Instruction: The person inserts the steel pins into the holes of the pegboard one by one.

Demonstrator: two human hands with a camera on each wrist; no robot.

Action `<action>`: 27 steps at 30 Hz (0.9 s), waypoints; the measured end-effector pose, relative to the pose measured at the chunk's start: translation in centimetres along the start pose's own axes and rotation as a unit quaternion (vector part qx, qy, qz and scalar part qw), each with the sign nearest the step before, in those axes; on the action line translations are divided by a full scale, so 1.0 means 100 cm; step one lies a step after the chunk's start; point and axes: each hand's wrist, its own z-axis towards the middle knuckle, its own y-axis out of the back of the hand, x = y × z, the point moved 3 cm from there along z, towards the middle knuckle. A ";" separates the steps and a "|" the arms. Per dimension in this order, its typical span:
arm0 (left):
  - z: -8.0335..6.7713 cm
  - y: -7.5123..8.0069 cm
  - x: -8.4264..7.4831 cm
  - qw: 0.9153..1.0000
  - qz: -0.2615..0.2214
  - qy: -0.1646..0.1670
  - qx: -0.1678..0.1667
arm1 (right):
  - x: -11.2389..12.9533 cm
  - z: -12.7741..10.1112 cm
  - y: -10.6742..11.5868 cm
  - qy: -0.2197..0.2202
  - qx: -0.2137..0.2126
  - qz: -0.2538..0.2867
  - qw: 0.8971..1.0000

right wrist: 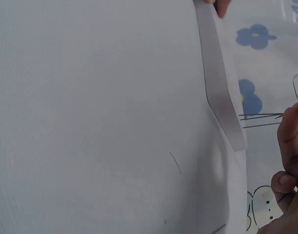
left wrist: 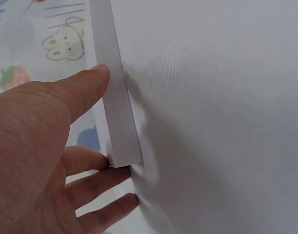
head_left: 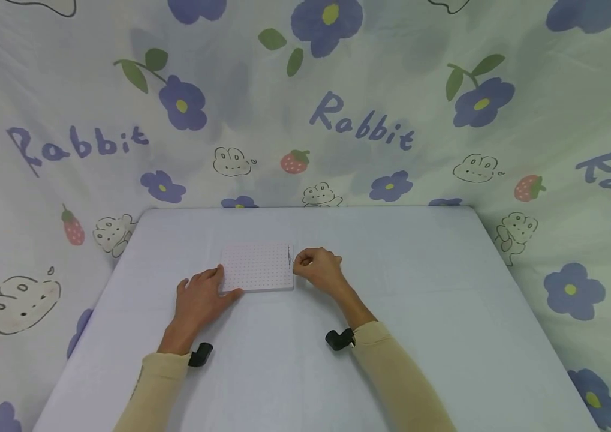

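The left hand (head_left: 201,300) is gripping a corner of the white pegboard (head_left: 256,270), which is lying between the hands, probably light and stiff; the right hand (head_left: 320,270) is seemingly pinching a thin pin (right wrist: 279,116) beside standing pins (right wrist: 261,114), likely needing a gentle hold near their tops

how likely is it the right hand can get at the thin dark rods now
Probably yes: the right hand is close beside the right edge of the white board, where the thin dark rods stand, and nothing visible blocks its way. Whether it touches one is unclear.
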 end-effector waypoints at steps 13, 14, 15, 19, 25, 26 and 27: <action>-0.001 0.000 0.002 1.000 -0.002 -0.005 -0.006 | -0.007 0.009 -0.019 -0.019 -0.014 -0.007 1.000; -0.001 0.000 0.002 1.000 -0.001 -0.005 -0.007 | -0.008 0.009 -0.020 -0.019 -0.016 -0.008 1.000; -0.001 0.000 0.002 1.000 -0.001 -0.005 -0.006 | -0.009 0.010 -0.021 -0.019 -0.017 -0.007 1.000; -0.001 0.001 0.001 1.000 0.000 -0.002 -0.005 | -0.012 0.011 -0.023 -0.016 -0.021 -0.002 1.000; -0.001 0.002 0.000 1.000 -0.003 -0.002 -0.005 | -0.010 0.010 -0.022 -0.011 -0.026 -0.008 1.000; -0.001 0.002 0.000 1.000 -0.003 -0.002 -0.006 | -0.010 0.010 -0.022 -0.008 -0.028 -0.014 0.999; -0.001 0.002 0.000 1.000 -0.003 -0.002 -0.006 | -0.009 0.010 -0.022 -0.006 -0.030 -0.022 0.999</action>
